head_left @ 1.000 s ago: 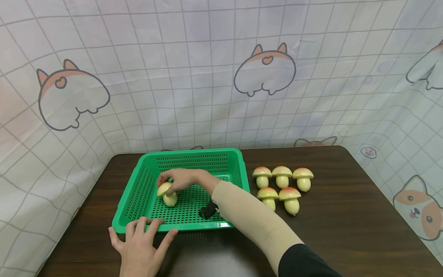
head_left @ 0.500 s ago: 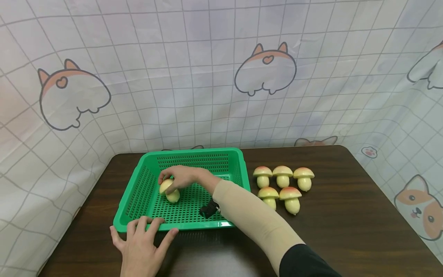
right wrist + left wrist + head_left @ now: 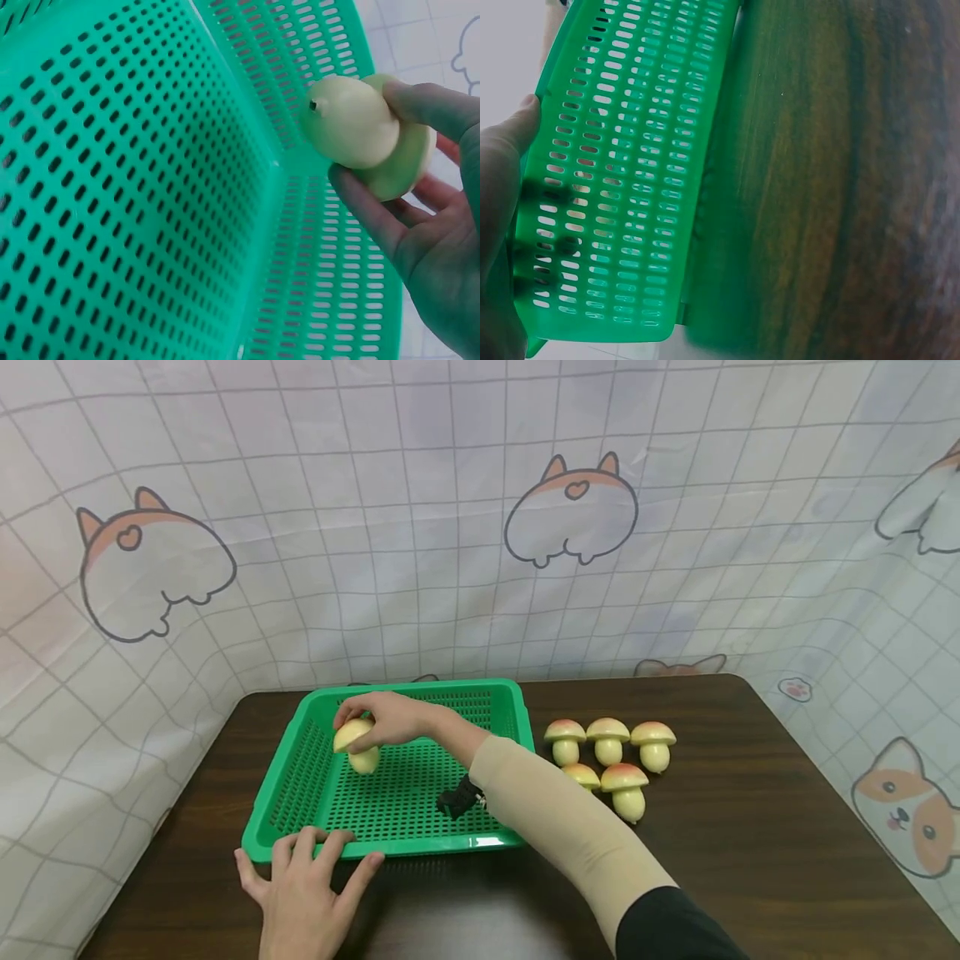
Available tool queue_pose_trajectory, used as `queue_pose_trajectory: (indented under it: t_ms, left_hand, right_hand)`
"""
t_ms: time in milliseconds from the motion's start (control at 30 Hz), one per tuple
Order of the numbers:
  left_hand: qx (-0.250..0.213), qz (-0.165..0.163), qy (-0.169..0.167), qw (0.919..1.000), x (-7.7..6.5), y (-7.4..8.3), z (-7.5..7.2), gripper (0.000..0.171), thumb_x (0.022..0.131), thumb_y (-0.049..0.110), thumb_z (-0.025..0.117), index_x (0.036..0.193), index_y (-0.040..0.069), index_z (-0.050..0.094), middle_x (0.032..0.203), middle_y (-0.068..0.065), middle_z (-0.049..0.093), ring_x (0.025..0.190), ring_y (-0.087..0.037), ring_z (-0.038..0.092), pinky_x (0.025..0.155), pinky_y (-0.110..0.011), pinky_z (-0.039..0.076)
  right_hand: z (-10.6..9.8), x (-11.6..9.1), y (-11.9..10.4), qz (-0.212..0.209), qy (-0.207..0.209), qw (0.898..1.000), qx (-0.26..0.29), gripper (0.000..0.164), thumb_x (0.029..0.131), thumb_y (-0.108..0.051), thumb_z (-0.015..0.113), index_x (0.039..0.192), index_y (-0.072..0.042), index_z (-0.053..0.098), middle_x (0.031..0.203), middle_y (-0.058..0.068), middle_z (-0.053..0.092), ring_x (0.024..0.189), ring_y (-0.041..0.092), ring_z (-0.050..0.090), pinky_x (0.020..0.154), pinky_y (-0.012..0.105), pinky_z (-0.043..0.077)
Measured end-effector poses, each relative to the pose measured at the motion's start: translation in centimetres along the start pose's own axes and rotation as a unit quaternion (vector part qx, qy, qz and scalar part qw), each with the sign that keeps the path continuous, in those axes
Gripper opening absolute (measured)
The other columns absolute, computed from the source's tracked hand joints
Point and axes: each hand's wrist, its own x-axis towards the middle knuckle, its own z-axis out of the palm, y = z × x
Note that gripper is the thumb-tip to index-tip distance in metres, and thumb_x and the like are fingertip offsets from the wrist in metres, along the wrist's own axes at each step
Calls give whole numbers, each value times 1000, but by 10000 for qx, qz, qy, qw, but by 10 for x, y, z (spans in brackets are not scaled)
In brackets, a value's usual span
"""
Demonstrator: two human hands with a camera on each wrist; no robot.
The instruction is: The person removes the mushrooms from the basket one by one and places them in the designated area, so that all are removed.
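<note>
My right hand [image 3: 392, 720] grips a toy mushroom [image 3: 364, 760], pale yellow with a rounded cap, over the left part of a green plastic basket [image 3: 258, 814]. In the right wrist view the mushroom [image 3: 352, 124] lies sideways between thumb and fingers, its stem end facing the camera, near a corner of the basket. My left hand [image 3: 307, 889] holds the near rim at its left end. In the left wrist view, finger shadows show through the slotted basket wall [image 3: 622, 172], with the thumb [image 3: 523, 124] at the rim.
Several more toy mushrooms [image 3: 625, 789] with reddish caps stand in two rows on the dark wooden table [image 3: 750, 827], right of the basket. A black device [image 3: 459, 797] is strapped at my right wrist. A patterned white curtain [image 3: 450, 568] hangs behind the table.
My right hand has lifted the mushroom and carried it slightly toward the back of the basket. The left hand stays on the rim.
</note>
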Motion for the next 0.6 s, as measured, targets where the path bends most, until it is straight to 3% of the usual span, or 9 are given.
queue_pose_trajectory:
  t_ms: [600]
  left_hand:
    - [-56, 26, 87, 9999, -1, 1, 2, 41, 89, 55, 74, 98, 15, 73, 100, -10, 62, 103, -43, 50, 102, -85, -6]
  right_hand:
    - [-25, -36, -20, -109, 2, 9997, -232, 33, 96, -18, 74, 128, -16, 64, 124, -4, 61, 101, 10, 61, 83, 24, 52]
